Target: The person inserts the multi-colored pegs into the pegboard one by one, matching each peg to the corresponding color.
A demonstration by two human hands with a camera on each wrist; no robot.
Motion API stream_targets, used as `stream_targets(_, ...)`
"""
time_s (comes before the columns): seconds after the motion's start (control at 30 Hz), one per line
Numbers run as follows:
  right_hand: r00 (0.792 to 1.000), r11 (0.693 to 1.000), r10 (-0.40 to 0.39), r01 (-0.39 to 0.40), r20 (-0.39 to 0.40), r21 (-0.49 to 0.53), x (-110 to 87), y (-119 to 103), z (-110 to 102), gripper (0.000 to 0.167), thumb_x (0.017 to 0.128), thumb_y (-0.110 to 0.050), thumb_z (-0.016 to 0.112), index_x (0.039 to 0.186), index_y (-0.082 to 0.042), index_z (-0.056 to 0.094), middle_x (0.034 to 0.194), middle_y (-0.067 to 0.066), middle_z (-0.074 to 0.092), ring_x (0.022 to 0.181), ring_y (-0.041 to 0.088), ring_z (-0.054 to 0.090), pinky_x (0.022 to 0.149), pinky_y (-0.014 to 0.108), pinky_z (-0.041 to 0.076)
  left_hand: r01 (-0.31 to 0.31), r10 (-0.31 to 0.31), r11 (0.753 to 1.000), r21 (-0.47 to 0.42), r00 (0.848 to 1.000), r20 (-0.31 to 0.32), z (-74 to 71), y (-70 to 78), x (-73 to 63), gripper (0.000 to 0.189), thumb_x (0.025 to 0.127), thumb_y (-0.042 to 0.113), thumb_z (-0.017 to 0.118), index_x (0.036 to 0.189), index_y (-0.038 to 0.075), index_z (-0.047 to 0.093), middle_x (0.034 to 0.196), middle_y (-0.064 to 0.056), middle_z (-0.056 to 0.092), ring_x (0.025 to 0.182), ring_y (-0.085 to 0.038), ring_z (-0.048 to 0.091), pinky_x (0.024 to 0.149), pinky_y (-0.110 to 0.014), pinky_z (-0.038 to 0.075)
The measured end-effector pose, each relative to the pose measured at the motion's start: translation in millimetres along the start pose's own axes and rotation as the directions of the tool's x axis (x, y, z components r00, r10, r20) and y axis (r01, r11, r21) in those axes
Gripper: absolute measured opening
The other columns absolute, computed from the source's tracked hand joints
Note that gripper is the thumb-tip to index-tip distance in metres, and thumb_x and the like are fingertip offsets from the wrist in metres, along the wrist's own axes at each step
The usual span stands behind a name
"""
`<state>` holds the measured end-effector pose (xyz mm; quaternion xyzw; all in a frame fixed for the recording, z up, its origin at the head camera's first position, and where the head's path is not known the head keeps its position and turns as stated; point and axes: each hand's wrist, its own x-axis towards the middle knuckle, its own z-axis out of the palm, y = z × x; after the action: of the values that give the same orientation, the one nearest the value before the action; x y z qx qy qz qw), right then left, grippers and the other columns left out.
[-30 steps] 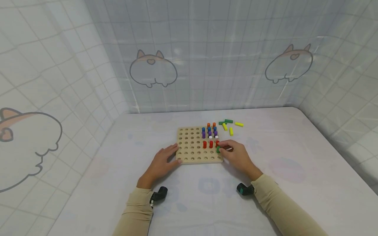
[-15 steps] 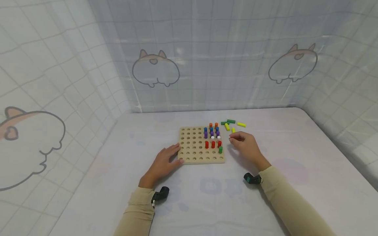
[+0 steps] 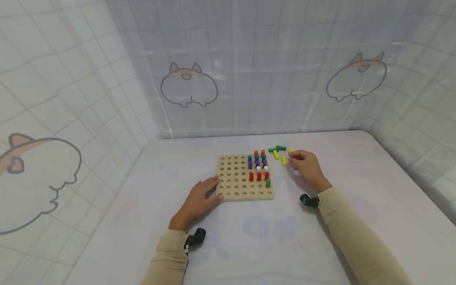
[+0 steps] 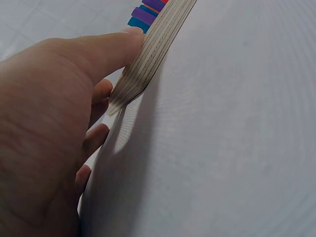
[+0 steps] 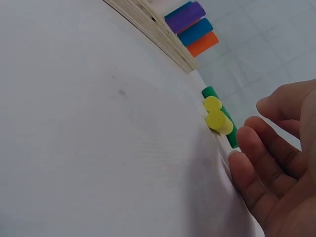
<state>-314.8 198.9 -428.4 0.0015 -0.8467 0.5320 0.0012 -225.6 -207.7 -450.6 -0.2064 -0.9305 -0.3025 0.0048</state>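
Note:
A square wooden pegboard lies flat on the table. My left hand rests at its left side, fingers along the edge and thumb on the near corner; in the left wrist view the thumb touches the board's side. My right hand hovers right of the board by the loose yellow pegs. In the right wrist view nothing lies between its thumb and fingers; a yellow peg is just beyond the fingertips. One green peg stands in the board's right column, in front of the red pegs.
Purple, blue, white and orange pegs stand in the board's right part. Two loose green pegs lie behind the yellow ones. A tiled-pattern curtain surrounds the white table.
My right hand let go of the green peg, leaving it standing in the board, and moved right and away from me to the loose yellow pegs. The left hand stayed on the board.

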Motion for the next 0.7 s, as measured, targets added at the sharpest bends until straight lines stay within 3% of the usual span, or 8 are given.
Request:
stream_targets(0.13, 1.0, 0.999, 0.022, -0.022, 0.006, -0.029, 8.2, -0.9, 2.6, 0.033, 0.101, -0.026, 0.062, 0.126, -0.005, 0.064, 0.115, 0.011, 0.064, 0.095, 0.027, 0.06, 0.08, 0.033, 0.054, 0.005, -0.006, 1.0, 0.003, 1.0, 0.007, -1.2, 1.7, 0.1, 0.069, 0.096, 0.044, 0.065, 0.152, 0.009, 0.044, 0.159, -0.003, 0.037, 0.147, -0.025, 0.031, 0.121, -0.05, 0.014)
stream_targets(0.37, 0.999, 0.983, 0.053, -0.05, 0.013, -0.176, 20.3, -4.9, 10.4, 0.033, 0.1, -0.029, 0.064, 0.124, -0.007, 0.062, 0.116, 0.013, 0.064, 0.102, 0.029, 0.06, 0.089, 0.042, 0.053, 0.011, -0.012, 1.0, 0.002, 1.0, 0.019, -3.6, 5.8, -0.4, 0.07, 0.096, 0.043, 0.065, 0.153, 0.008, 0.044, 0.16, -0.003, 0.036, 0.148, -0.026, 0.03, 0.121, -0.05, 0.013)
stream_targets(0.7, 0.996, 0.933, 0.085, -0.091, -0.032, -0.347, 23.8, -11.5, 24.3, 0.032, 0.096, -0.028, 0.066, 0.119, -0.006, 0.064, 0.115, 0.016, 0.066, 0.095, 0.03, 0.06, 0.079, 0.039, 0.053, 0.022, -0.022, 1.0, 0.011, 1.0, 0.02, -2.4, 4.9, -0.3, 0.07, 0.096, 0.045, 0.064, 0.153, 0.009, 0.044, 0.16, -0.002, 0.036, 0.148, -0.025, 0.03, 0.122, -0.049, 0.013)
